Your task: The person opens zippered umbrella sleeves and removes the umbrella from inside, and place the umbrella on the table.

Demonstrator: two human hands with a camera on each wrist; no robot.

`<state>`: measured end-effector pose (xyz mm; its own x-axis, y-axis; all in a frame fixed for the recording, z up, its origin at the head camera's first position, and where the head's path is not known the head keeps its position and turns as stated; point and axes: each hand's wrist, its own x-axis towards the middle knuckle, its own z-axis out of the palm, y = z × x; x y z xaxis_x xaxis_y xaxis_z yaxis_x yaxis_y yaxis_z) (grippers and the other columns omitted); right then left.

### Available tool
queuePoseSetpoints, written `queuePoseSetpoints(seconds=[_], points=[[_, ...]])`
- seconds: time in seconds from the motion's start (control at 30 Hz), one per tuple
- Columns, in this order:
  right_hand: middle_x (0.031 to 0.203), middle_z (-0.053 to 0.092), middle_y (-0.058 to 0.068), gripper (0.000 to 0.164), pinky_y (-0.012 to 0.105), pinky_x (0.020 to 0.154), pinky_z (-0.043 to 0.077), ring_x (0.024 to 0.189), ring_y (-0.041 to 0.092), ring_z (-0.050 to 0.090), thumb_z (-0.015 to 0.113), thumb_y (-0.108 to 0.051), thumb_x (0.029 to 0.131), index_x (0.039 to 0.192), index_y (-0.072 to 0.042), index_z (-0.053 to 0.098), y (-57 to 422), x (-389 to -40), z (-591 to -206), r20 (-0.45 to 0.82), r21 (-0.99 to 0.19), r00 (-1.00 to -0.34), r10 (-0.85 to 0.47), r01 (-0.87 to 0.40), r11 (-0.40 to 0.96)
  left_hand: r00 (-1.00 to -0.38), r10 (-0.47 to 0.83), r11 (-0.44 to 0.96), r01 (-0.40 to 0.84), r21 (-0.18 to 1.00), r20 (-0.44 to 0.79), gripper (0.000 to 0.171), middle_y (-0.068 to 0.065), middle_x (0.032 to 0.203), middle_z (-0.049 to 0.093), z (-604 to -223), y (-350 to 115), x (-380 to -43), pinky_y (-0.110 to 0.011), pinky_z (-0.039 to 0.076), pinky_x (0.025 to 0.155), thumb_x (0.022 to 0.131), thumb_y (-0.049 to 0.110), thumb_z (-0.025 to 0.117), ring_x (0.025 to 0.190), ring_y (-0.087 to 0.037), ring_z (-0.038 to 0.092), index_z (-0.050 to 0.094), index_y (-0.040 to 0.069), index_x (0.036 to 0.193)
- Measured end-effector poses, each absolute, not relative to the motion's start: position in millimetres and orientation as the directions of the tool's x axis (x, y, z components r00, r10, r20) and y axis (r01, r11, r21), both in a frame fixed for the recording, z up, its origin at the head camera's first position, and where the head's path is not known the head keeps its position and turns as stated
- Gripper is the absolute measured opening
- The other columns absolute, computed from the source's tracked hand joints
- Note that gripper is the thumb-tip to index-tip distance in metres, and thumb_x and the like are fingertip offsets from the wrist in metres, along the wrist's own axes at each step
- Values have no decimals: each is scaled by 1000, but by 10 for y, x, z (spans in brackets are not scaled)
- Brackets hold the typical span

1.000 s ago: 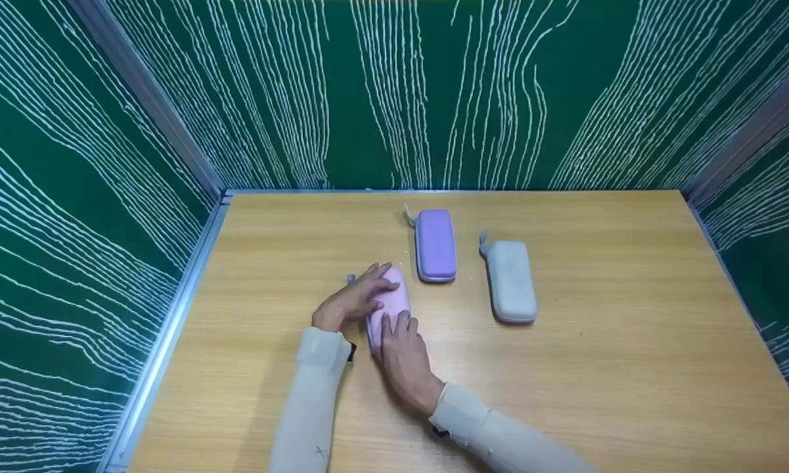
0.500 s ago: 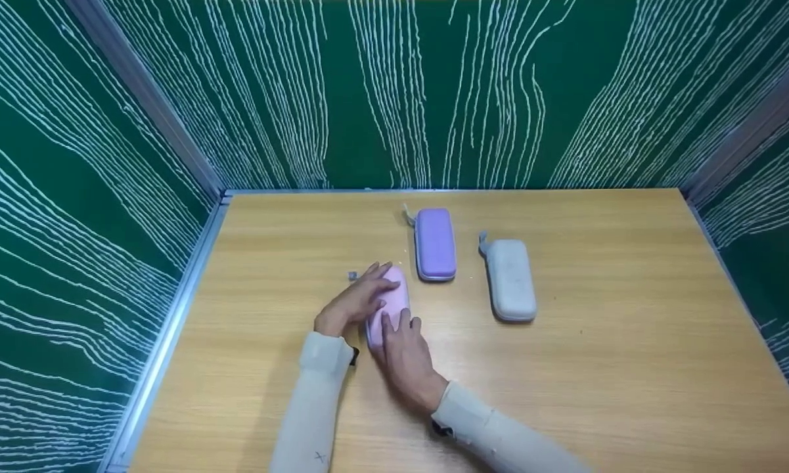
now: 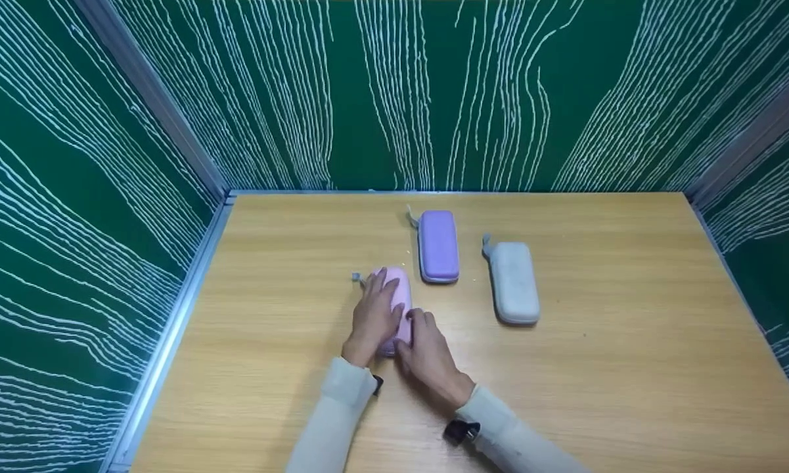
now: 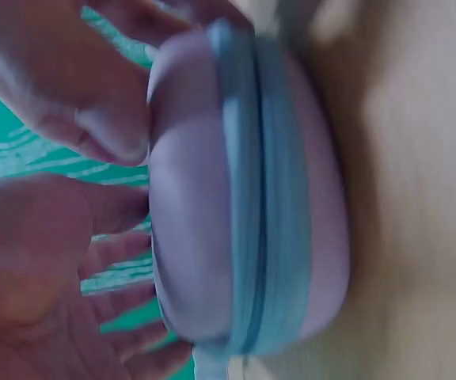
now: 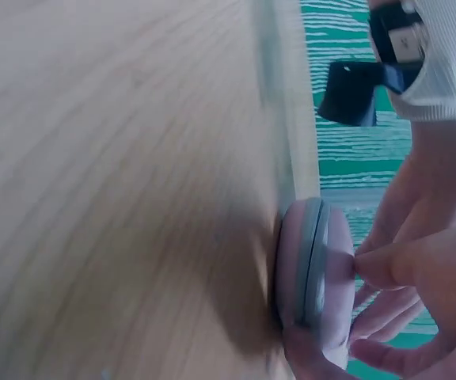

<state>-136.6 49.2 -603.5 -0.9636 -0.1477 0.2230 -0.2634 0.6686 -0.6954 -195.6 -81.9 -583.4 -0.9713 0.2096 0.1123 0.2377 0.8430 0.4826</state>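
Note:
A pink zip case (image 3: 402, 284) lies lengthwise on the wooden table, with a grey zip band around its side (image 4: 271, 198). My left hand (image 3: 373, 320) rests on its top with fairly straight, spread fingers, covering much of its left half. At the near right edge, my right hand (image 3: 431, 355) holds the case with bent fingers along the side and the thumb by the near end. In the right wrist view, fingers of the right hand (image 5: 438, 293) meet the case's top and its zip side. The zip looks closed along the part that shows.
Behind the pink case lies a purple zip case (image 3: 439, 244), its loop pointing far left. Farther right is a grey zip case (image 3: 516, 282). Green walls with white wavy lines (image 3: 381, 98) border the wooden table (image 3: 631, 328) at the back and sides.
My left hand has shifted right and nearer over the pink case. My right hand has moved from its top to the right edge. The other cases stay put.

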Motion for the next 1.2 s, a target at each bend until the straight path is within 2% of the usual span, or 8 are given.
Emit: queuePoseSetpoints(seconds=[0.13, 0.23, 0.4, 0.5, 0.67, 0.87, 1.2], points=[[105, 63, 19, 49, 49, 81, 58, 91, 30, 64, 74, 1, 86, 130, 10, 52, 556, -1408, -6057, 161, -770, -978, -130, -207, 604, -988, 122, 858, 155, 489, 100, 59, -26, 164, 39, -5833, -711, -1863, -59, 48, 111, 95, 22, 76, 152, -51, 33, 59, 2, 147], [102, 66, 18, 52, 46, 80, 57, 89, 28, 64, 68, 5, 86, 134, 13, 50, 590, -1444, -6052, 121, -816, -985, -126, -171, 552, -995, 71, 860, 100, 501, 76, 66, -29, 165, 35, -5827, -646, -1815, -58, 44, 115, 94, 27, 76, 153, -53, 30, 55, 1, 151], [108, 69, 22, 57, 45, 84, 57, 92, 28, 65, 62, 9, 88, 142, 16, 44, 616, -1489, -6055, 55, -875, -989, -136, -114, 471, -999, 16, 864, 35, 502, 42, 80, -33, 166, 28, -5793, -586, -1778, -55, 41, 118, 93, 32, 79, 151, -52, 31, 46, -3, 156], [114, 69, 25, 57, 47, 88, 57, 97, 30, 66, 57, 9, 91, 146, 16, 41, 624, -1507, -6060, 24, -900, -990, -137, -81, 429, -999, -7, 875, 8, 484, 31, 87, -34, 166, 28, -5784, -573, -1777, -54, 44, 113, 90, 35, 82, 144, -50, 38, 43, -4, 157], [114, 70, 28, 50, 55, 99, 54, 107, 38, 67, 49, 10, 94, 144, 15, 44, 627, -1541, -6072, 23, -913, -994, -110, -66, 402, -999, -22, 889, -7, 459, 26, 95, -34, 166, 27, -5801, -566, -1768, -52, 50, 102, 86, 38, 85, 128, -46, 47, 40, -3, 160], [122, 68, 35, 43, 58, 104, 52, 117, 48, 67, 48, 9, 98, 140, 15, 47, 622, -1557, -6079, 26, -930, -995, -101, -61, 363, -995, -36, 874, 14, 486, 93, 91, -32, 163, 33, -5824, -570, -1754, -50, 54, 89, 81, 30, 88, 114, -43, 52, 47, -2, 155], [125, 66, 34, 40, 53, 101, 56, 118, 45, 65, 48, 12, 98, 137, 19, 51, 589, -1603, -6126, -41, -957, -997, -63, 21, 291, -998, -62, 808, -56, 587, -9, 95, -30, 167, 28, -5803, -637, -1837, -56, 52, 98, 81, 29, 87, 128, -48, 50, 42, -1, 159]])
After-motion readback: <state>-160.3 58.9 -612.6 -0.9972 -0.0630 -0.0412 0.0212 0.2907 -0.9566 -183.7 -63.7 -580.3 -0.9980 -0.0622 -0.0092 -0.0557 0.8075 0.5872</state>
